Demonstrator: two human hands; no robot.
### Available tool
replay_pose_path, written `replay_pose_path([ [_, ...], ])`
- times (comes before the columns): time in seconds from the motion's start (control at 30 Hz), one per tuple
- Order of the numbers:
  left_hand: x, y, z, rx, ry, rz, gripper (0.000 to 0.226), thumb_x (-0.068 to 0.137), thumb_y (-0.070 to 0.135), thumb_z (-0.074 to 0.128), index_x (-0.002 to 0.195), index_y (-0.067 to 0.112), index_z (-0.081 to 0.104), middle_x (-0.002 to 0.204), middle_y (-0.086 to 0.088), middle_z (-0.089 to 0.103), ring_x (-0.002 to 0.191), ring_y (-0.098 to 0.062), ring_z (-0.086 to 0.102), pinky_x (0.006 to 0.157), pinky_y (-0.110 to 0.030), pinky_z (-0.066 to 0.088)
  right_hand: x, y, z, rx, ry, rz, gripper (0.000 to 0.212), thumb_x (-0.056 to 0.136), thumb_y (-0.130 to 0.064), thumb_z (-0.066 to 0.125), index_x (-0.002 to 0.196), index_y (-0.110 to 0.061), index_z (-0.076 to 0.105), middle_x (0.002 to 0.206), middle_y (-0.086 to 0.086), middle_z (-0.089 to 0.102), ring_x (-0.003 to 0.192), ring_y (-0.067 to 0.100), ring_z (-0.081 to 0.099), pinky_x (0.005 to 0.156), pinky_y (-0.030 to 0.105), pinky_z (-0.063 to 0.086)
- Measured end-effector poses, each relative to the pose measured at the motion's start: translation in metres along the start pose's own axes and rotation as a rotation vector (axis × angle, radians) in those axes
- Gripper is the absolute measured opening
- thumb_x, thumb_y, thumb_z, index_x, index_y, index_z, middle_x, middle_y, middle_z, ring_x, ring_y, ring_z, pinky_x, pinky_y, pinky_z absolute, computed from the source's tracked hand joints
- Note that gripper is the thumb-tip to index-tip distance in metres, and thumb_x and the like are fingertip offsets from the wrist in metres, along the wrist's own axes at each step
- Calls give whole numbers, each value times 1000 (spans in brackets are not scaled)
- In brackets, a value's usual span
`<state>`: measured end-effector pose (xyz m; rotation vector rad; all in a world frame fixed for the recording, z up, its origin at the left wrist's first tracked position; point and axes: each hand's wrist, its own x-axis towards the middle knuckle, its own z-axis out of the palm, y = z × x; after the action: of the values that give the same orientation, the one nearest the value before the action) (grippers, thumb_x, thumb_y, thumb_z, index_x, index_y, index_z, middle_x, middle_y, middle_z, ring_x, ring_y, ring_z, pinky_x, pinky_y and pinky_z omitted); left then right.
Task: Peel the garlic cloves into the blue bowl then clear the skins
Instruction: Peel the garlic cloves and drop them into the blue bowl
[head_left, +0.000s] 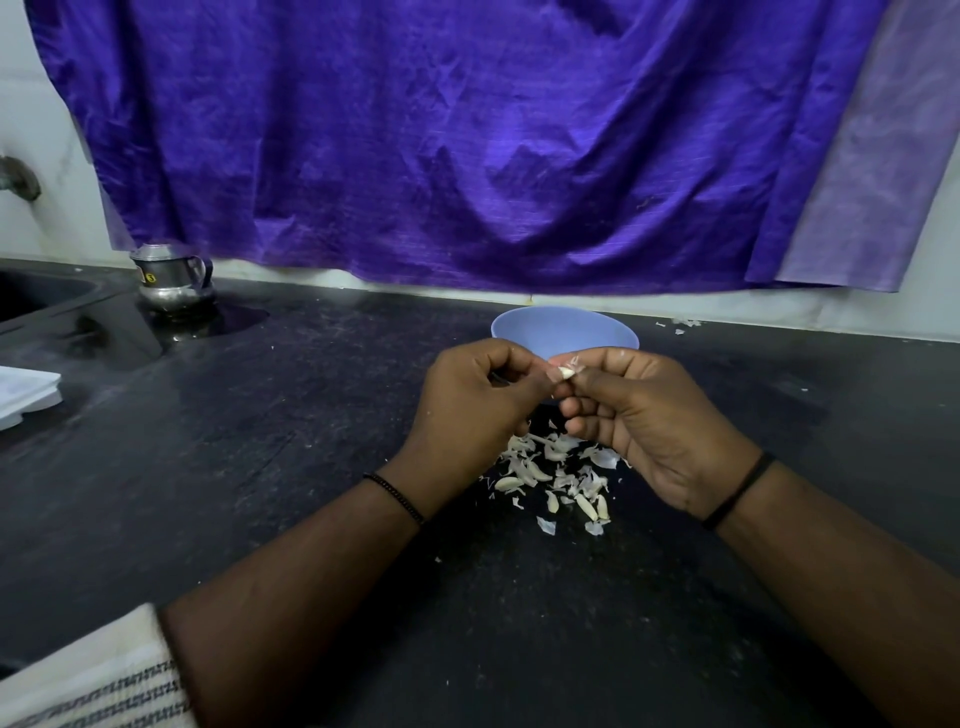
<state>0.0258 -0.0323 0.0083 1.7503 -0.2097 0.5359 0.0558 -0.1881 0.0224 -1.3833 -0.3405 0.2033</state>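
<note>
White garlic clove (566, 372) is pinched between left hand (470, 402) and right hand (644, 415), just before the blue bowl (563, 330), skins (556, 467) heaped below

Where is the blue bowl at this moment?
In the head view, the blue bowl sits on the black counter right of centre, just behind both hands and below the purple cloth.
</note>
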Motion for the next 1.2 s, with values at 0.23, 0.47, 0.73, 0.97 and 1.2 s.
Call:
replay_pose_path([
  [0.23,0,0,0,-9,7,-14,9,90,18,71,97,13,69,78,-1,68,53,-13,57,45,-16,42,0,0,1,48,-28,-54,13,95,2,56,99,-5,66,78,13,68,63,13,64,56,23,56],
  [0.47,2,0,-2,-47,13,-35,12,92,17,69,92,6,70,67,7,65,48,-10,55,43,-16,41,0,1,-1,10,-72,-98,17,85,-4,65,102,-4,67,89,6,73,79,13,70,65,23,57],
  [0.73,4,2,-5,-37,58,16,7,87,8,74,85,13,69,67,1,64,48,-8,53,43,-16,40,0,2,-1,-71,5,-138,10,86,0,69,95,0,65,78,13,72,67,17,66,58,24,57],
  [0.97,5,0,-7,81,-10,16,2,87,9,73,87,11,73,65,6,68,53,-12,61,45,-25,50,1,5,-2,-239,71,-235,13,84,2,72,96,2,69,84,11,74,70,8,65,56,21,53],
  [1.2,3,-2,-7,141,1,47,8,88,11,71,82,8,75,54,1,64,45,-7,56,47,-24,46,2,6,-1,-335,114,-277,8,80,-1,78,85,-3,73,80,10,76,67,14,66,56,22,55],
])
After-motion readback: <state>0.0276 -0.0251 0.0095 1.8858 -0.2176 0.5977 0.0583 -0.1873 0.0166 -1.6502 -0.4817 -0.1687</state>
